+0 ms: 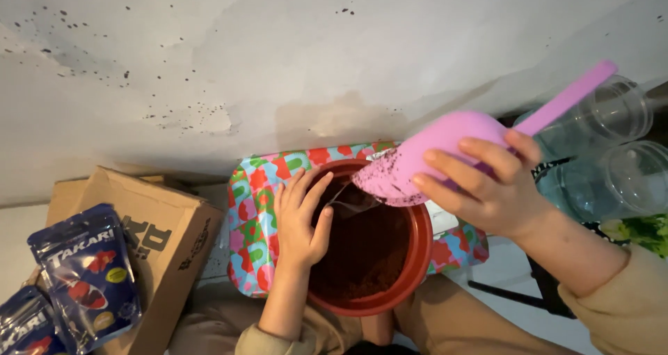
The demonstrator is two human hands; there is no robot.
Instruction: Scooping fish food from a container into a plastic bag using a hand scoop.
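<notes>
A red-brown round basin [417, 257] sits on a colourful patterned tray [249, 209] in front of me and holds dark brown granular material [369, 257]. My left hand [300, 219] reaches into the basin and holds up a small clear plastic bag [351, 202], fingers apart around its mouth. My right hand [487, 188] grips a pink plastic scoop [431, 153] by its bowl, tilted down over the bag, with dark grains stuck to its inside. The scoop's long pink handle [570, 94] points up to the right.
A brown cardboard box [163, 237] stands at the left with blue glossy pouches [87, 271] in front of it. Clear plastic cups [619, 146] lie at the right, with something green [643, 230] below them. A stained white wall [278, 63] fills the background. My knees in tan trousers [459, 327] flank the basin.
</notes>
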